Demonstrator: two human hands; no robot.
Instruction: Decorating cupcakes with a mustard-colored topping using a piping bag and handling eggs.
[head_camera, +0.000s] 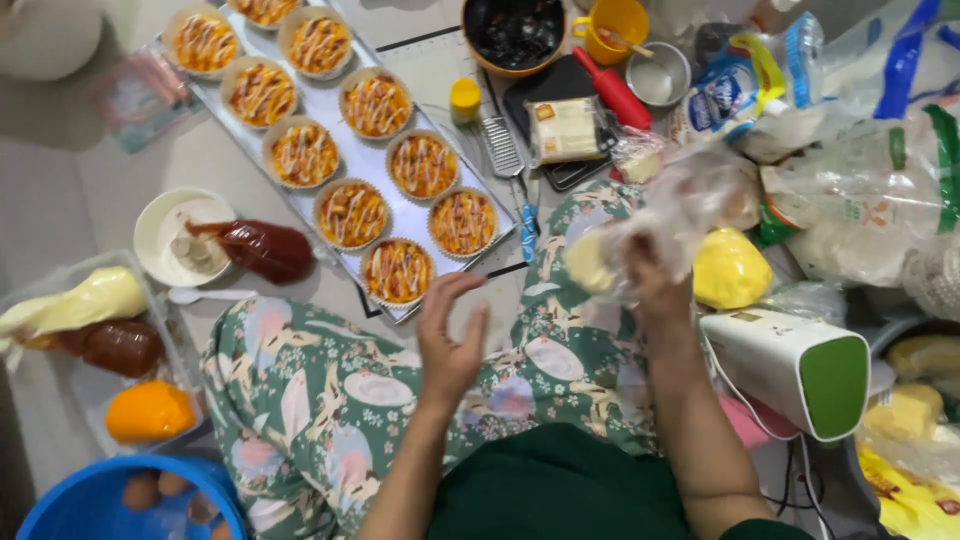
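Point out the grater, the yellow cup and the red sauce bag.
grater (502, 148), head view, on its metal blade
yellow cup (612, 27), head view, on its side wall
red sauce bag (268, 250), head view, on its full middle

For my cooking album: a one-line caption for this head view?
Right hand lifts a clear plastic bag of pale dough; left hand hovers open beside a tray of sauce-striped tarts.

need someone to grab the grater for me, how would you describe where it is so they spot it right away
Find the long tray of small topped pizzas. Along its right edge, beside the black board, lies the grater. It is the only flat perforated metal piece, with a blue handle pointing toward the person's knee and a yellow-capped bottle at its far end.
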